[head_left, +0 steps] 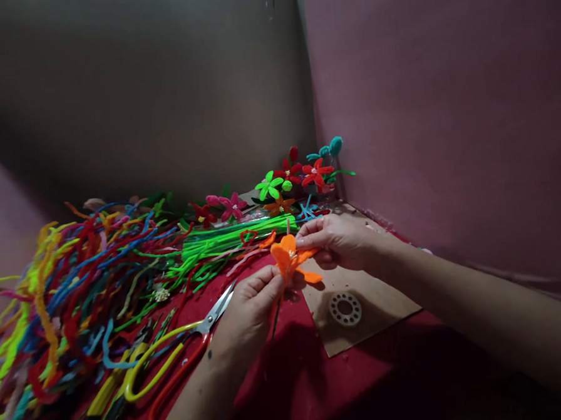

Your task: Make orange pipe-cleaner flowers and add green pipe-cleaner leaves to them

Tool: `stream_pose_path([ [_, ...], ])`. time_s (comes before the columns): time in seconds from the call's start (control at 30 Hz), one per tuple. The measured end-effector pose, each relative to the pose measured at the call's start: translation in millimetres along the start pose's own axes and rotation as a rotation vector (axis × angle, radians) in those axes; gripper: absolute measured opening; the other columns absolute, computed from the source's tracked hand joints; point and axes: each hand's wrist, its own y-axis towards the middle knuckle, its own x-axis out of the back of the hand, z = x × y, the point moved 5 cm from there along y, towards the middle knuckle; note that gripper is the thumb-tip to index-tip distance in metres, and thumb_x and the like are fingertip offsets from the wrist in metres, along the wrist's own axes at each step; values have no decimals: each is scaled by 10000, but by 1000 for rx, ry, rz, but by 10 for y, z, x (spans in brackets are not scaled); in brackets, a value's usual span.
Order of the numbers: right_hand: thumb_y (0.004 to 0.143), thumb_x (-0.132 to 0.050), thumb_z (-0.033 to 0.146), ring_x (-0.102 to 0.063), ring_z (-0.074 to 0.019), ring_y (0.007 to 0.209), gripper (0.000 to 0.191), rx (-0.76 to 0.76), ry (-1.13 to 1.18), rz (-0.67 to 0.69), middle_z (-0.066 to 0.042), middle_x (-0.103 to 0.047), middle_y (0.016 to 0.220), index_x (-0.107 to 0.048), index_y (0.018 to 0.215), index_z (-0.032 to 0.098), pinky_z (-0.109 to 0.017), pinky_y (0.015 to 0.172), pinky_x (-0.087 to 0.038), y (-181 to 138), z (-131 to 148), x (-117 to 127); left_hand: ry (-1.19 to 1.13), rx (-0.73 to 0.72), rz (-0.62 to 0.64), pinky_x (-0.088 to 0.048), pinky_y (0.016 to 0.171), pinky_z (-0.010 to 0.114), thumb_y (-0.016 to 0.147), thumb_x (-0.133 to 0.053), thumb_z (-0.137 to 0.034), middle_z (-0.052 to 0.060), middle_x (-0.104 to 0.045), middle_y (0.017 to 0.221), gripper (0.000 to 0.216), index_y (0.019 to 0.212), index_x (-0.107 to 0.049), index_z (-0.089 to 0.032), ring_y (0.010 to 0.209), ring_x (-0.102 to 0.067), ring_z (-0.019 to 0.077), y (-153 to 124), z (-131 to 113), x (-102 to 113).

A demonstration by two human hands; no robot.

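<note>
Both my hands are on an orange pipe-cleaner flower [287, 253] with a small pale centre. My left hand [259, 299] is closed around the base of the flower, and a thin dark stem hangs below it. At the flower's right side, my right hand [341, 239] pinches one orange petal between thumb and fingers. Other orange petals stick out upward and to the lower right. Just left of my left hand lie scissors [206, 325] with one yellow and one red handle, blades pointing away.
Loose coloured pipe cleaners [73, 296] heap at the left, beside a green bundle [235, 240]. Finished flowers [270, 185] stand along the back. Pliers [108, 388] lie front left. A brown board [384, 308] carries a ring with holes [345, 309]. Walls enclose the back and right.
</note>
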Motion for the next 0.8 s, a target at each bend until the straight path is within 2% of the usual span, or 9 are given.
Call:
stream_pose_path([
  [0.1,734,-602,210,-353,-36,339,124,35,-5,-3,45,-457,463,-534,661,136,-169,330,-284,-48,31,-30,-11,-13,29,-398,570,206,813,-555,-261,29,-606,702,180,743,-652,-127,573,-526,86,-12,-1,-4],
  [0.2,803,-505,297,-501,-84,457,171,146,-141,-126,-28,-588,656,-576,817,143,-211,414,-394,-205,130,174,-65,-26,6,-356,513,185,817,-548,-247,16,-583,693,165,736,-634,-130,532,-482,61,-11,-14,25],
  [0.27,815,-469,284,-541,-112,561,183,244,-437,-314,-50,-616,747,-586,880,159,-235,499,-430,-400,176,446,-94,-28,7,-333,493,176,812,-556,-240,13,-581,696,146,743,-630,-136,521,-459,51,-8,-21,34],
  [0.37,766,-464,199,-556,-203,774,215,332,-1127,-586,-103,-621,873,-605,921,148,-326,672,-449,-744,106,865,-93,-26,4,-324,497,173,803,-570,-243,18,-582,695,140,746,-637,-134,527,-445,49,-1,-20,47],
  [0.4,758,-458,184,-538,-238,849,269,349,-1333,-612,-132,-614,935,-598,979,126,-368,742,-433,-833,32,970,-82,-20,-3,-324,502,172,800,-574,-245,20,-583,694,140,754,-643,-132,530,-442,48,2,-14,54],
  [0.47,765,-423,160,-514,-260,860,354,304,-1589,-591,-155,-600,937,-559,1084,87,-391,762,-417,-948,-173,1165,-60,-2,-13,-324,512,170,796,-582,-246,25,-592,695,136,782,-655,-132,537,-440,48,6,5,71],
  [0.6,757,-415,122,-511,-244,808,350,199,-1728,-560,-145,-597,907,-555,1076,86,-360,726,-408,-1008,-447,1416,-44,26,-20,-335,538,175,786,-595,-245,44,-631,748,128,803,-664,-137,560,-450,55,7,29,94],
  [0.8,802,-407,185,-534,-233,813,357,286,-1660,-505,-136,-605,908,-533,1127,107,-340,717,-433,-894,-462,1467,-16,29,2,-312,522,176,800,-579,-272,49,-634,766,166,800,-661,-128,543,-414,46,6,23,84],
])
